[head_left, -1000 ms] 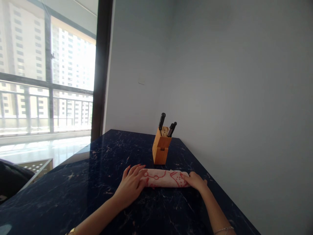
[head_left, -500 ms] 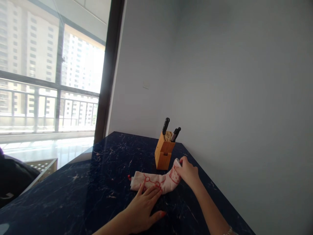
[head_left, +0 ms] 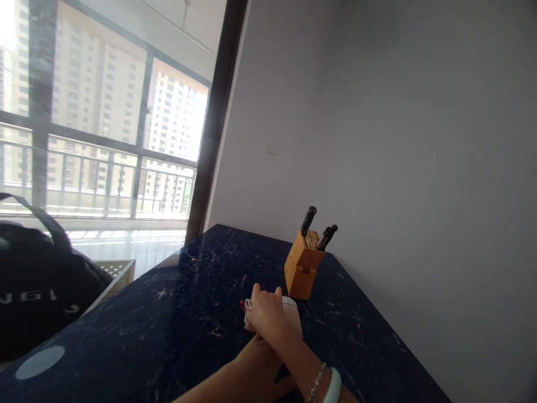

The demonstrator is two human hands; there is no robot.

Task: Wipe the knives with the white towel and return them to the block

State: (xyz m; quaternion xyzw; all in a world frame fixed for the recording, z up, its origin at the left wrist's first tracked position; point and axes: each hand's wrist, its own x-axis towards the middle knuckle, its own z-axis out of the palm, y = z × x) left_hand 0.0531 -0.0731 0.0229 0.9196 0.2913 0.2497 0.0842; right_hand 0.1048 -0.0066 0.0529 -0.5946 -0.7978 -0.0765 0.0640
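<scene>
Under right hand (head_left: 264,313) fingers, folded cloth (head_left: 291,313)

The towel (head_left: 289,313), a second ago a long roll lying across the counter (head_left: 168,336) with a hand at each end, is now folded over into a short, compact bundle. The right hand (head_left: 264,313) has carried its end across to the left and now lies on top of the bundle, crossing over the left hand (head_left: 260,364), which has slid back from the roll's left end to beneath the right forearm.
</scene>
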